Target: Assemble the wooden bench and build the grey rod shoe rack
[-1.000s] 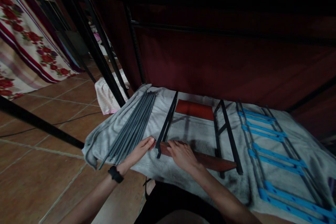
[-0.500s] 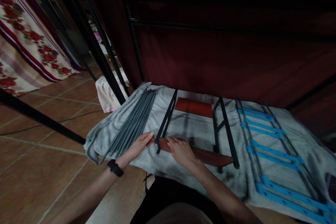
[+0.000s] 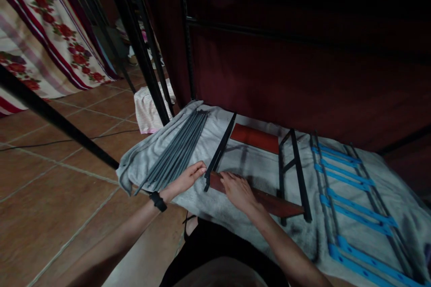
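A small black metal frame point(image 3: 292, 167) with two red-brown wooden boards lies on a grey towel point(image 3: 245, 168). My right hand point(image 3: 238, 189) rests palm down on the near board point(image 3: 273, 202), fingers stretched toward its left end. My left hand point(image 3: 188, 176), a black band on its wrist, lies flat on the towel with its fingertips at the frame's left black bar point(image 3: 219, 151). A bundle of several grey rods point(image 3: 178, 152) lies just left of that hand. The far board point(image 3: 255, 138) sits at the frame's back.
Two black rails joined by blue crosspieces point(image 3: 350, 199) lie on the towel's right side. A dark red wall with black uprights point(image 3: 143, 51) stands behind. Brown floor tiles, a pale folded cloth point(image 3: 148, 110) and a flowered curtain point(image 3: 40, 45) are at the left.
Both hands stay where they were on the bar and the near board. The camera has shifted, so the whole scene sits slightly higher and to the right.
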`<control>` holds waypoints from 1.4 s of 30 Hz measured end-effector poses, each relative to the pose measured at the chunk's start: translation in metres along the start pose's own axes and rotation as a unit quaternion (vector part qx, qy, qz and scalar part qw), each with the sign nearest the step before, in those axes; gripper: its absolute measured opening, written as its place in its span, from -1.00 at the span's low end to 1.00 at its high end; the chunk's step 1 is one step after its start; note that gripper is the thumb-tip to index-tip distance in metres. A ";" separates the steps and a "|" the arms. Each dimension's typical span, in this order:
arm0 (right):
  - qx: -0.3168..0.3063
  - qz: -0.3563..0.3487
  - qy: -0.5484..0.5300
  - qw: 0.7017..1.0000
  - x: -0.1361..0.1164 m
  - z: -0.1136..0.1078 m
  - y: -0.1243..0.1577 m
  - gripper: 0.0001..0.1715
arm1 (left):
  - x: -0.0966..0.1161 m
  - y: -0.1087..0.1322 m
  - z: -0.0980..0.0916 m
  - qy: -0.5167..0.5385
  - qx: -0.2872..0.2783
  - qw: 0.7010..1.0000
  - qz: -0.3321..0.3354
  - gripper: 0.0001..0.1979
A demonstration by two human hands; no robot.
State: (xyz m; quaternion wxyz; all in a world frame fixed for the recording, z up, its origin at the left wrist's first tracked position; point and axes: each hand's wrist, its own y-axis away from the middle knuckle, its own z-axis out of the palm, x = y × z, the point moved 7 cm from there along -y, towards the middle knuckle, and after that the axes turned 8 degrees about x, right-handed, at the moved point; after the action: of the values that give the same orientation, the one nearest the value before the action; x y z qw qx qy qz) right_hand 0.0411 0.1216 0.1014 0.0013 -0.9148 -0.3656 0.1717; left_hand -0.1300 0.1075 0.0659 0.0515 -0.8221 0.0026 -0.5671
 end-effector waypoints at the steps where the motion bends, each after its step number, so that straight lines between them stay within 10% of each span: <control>1: -0.001 0.003 0.001 1.000 0.000 -0.001 0.000 -0.60 | 0.001 0.000 -0.001 -0.007 0.001 1.000 0.006 -0.66; 11: 0.121 0.004 -0.032 0.992 0.011 -0.030 0.048 -0.49 | -0.001 -0.001 -0.005 -0.014 0.033 0.998 -0.055 -0.55; 16: 0.253 0.071 -0.072 0.962 0.066 -0.070 0.121 -0.52 | 0.049 -0.004 -0.023 -0.171 0.153 0.969 0.089 -0.64; 19: 0.375 0.203 -0.106 0.898 0.133 -0.089 0.181 -0.57 | 0.101 -0.008 0.015 -0.223 0.116 0.947 0.202 -0.68; 23: 0.442 0.349 -0.224 0.796 0.209 -0.072 0.246 -0.56 | 0.144 -0.015 0.118 -0.228 -0.023 0.939 0.257 -0.64; 28: 0.396 0.381 -0.395 0.736 0.229 -0.027 0.240 -0.50 | 0.147 -0.018 0.240 -0.252 -0.163 0.917 0.265 -0.50; 33: 0.371 0.358 -0.392 0.762 0.225 -0.014 0.217 -0.55 | 0.135 -0.015 0.290 -0.318 -0.237 0.893 0.212 -0.35; 42: 0.195 0.408 -0.101 0.886 0.274 0.008 0.237 -0.51 | 0.135 -0.021 0.304 -0.376 -0.219 0.880 0.193 -0.32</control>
State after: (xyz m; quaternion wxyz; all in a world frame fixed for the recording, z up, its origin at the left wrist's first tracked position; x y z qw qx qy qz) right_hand 0.3815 0.1304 -0.0226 0.0729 -0.9422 0.0830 0.3164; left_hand 0.2005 0.1446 0.0867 -0.0242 -0.9472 0.2651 -0.1789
